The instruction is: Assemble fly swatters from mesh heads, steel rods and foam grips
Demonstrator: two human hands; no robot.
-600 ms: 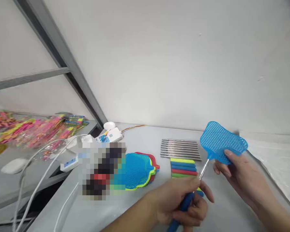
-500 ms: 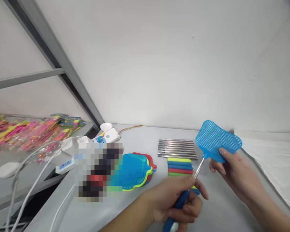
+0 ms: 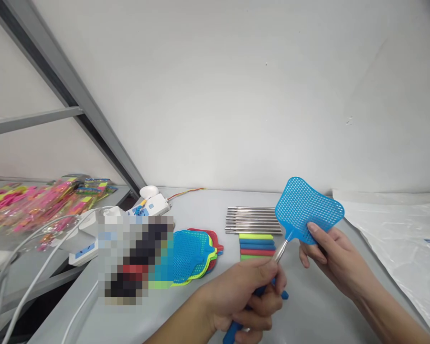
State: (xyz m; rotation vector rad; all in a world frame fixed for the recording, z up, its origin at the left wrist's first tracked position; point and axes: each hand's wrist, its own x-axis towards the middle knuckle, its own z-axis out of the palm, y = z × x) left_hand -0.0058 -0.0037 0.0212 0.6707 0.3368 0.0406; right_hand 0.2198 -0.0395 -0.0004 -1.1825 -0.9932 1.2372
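Between my two hands is a fly swatter (image 3: pixel 303 205) with a blue mesh head, a shiny metal shaft and a blue grip. My left hand (image 3: pixel 247 298) wraps round the blue grip and the lower shaft. My right hand (image 3: pixel 329 253) pinches the lower right edge of the mesh head, thumb on top. Behind my left hand lie coloured grip sleeves (image 3: pixel 257 244) in a row, partly hidden. Beyond them is a row of metal rods (image 3: pixel 252 220). A stack of swatter heads (image 3: pixel 193 255), blue, yellow-green and red, lies to the left.
White power strips (image 3: pixel 154 205) and cables sit at the table's left end, beside a pixelated patch. Bagged colourful goods (image 3: pixel 57 205) lie on a surface further left, past a grey metal frame (image 3: pixel 82 110). Clear plastic sheeting (image 3: pixel 390 229) covers the right side.
The view has shifted slightly, so most things appear further left. My left thumb and fingers have closed more around the shaft; my right hand still pinches the mesh head.
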